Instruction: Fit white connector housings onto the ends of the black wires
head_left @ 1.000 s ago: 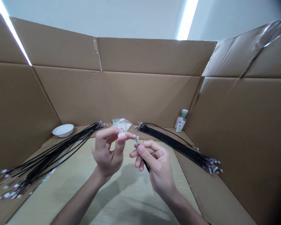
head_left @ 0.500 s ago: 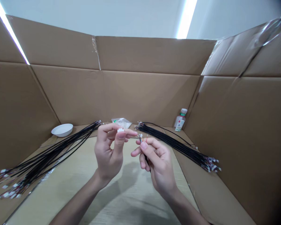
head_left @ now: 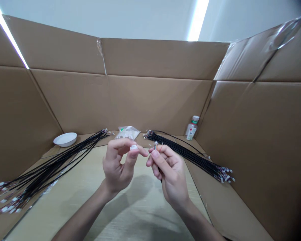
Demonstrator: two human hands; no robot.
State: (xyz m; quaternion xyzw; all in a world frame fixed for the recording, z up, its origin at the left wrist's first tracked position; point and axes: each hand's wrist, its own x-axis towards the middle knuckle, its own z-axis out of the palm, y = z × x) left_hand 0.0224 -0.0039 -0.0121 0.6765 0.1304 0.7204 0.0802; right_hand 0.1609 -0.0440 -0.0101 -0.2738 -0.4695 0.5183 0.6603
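Note:
Between thumb and index finger, my left hand (head_left: pixel 119 167) pinches a small white connector housing (head_left: pixel 133 147) with a row of openings facing me. Close by on the right, my right hand (head_left: pixel 169 174) is closed on the end of a black cable, most of it hidden in the palm. Thin coloured wires (head_left: pixel 157 146), one of them orange, fan out above its thumb and fingertip, with small bright tips. The housing and the wires are apart. My left fingertips reach close to the right hand's fingers; whether they touch I cannot tell.
A large bundle of black cables (head_left: pixel 57 160) with white connectors lies left. Another bundle (head_left: pixel 185 152) lies right. At the back are a white bowl (head_left: pixel 65 139), a clear plastic bag (head_left: pixel 127 133) of white pieces and a bottle (head_left: pixel 192 129). Cardboard walls (head_left: pixel 160 103) surround the table (head_left: pixel 140 207).
The white housing has shifted slightly right and down with my left hand, and its row of openings shows more plainly. The wire ends have moved a little right and up in my right fingers.

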